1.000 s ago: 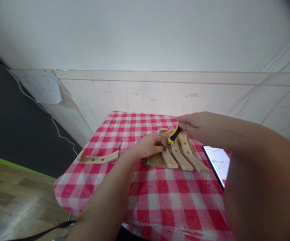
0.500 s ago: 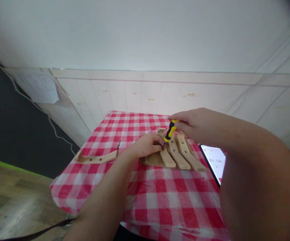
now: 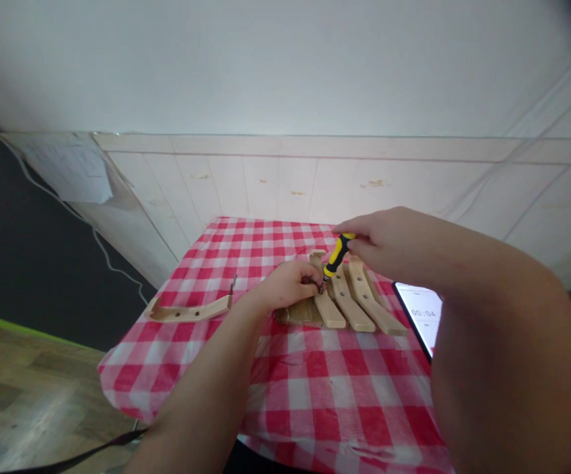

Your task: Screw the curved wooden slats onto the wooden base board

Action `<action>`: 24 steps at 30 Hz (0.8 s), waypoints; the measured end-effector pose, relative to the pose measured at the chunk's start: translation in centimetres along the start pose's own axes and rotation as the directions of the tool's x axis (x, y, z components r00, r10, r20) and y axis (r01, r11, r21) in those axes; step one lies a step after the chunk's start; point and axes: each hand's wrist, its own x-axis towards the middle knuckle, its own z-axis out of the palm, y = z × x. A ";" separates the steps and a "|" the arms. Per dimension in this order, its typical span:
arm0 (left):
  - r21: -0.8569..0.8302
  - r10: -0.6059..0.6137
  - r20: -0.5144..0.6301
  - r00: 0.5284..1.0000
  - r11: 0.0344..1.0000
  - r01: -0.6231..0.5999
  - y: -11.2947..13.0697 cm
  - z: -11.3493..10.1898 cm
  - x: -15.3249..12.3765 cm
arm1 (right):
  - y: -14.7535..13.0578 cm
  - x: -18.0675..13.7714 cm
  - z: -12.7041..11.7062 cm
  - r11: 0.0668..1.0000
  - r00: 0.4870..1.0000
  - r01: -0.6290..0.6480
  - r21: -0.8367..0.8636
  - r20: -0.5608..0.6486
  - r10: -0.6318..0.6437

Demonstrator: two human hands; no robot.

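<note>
My right hand [image 3: 389, 243] grips a yellow-and-black screwdriver [image 3: 335, 257], its tip pointing down at the near end of a wooden slat. My left hand [image 3: 290, 284] rests on a stack of light wooden slats [image 3: 352, 299], its fingers pinched around a small dark piece right at the screwdriver's tip. The slats lie side by side on a table covered by a red-and-white checked cloth [image 3: 305, 388]. What the left fingers pinch is too small to make out.
A separate curved wooden piece [image 3: 189, 309] lies at the table's left edge. A phone [image 3: 423, 316] with a lit screen showing a timer lies at the right, partly behind my right arm. A pale panelled wall stands behind the table; wooden floor at the left.
My right hand has lifted the screwdriver's handle, so the tool stands steeper. The left hand stays at the slats. The view has shifted slightly.
</note>
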 end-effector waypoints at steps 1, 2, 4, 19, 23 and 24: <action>0.001 0.002 0.000 1.000 1.000 -0.002 0.0 0.0 0.0 | 0.0 0.0 0.0 0.999 1.000 -0.026 -0.020 0.012 0.027; 0.001 0.004 0.000 1.000 1.000 -0.004 0.0 0.0 0.0 | 0.0 0.0 0.0 0.998 0.999 -0.052 -0.037 0.012 0.052; -0.002 0.007 0.000 1.000 1.000 -0.007 -0.1 0.0 -0.1 | 0.0 0.2 0.0 0.994 0.996 -0.092 -0.053 -0.016 0.091; -0.006 0.012 0.000 1.000 1.000 -0.012 0.1 -0.3 -0.3 | -0.1 -0.1 -0.3 0.990 0.997 0.030 0.135 -0.070 -0.021; -0.005 -0.015 0.008 1.000 1.000 0.015 0.2 -0.2 -0.2 | -0.6 0.5 0.1 0.998 0.990 -0.062 0.025 -0.122 0.064; -0.005 -0.020 0.010 1.000 1.000 0.020 0.1 -0.2 -0.2 | -0.7 0.8 0.4 0.998 0.987 -0.063 0.021 -0.146 0.065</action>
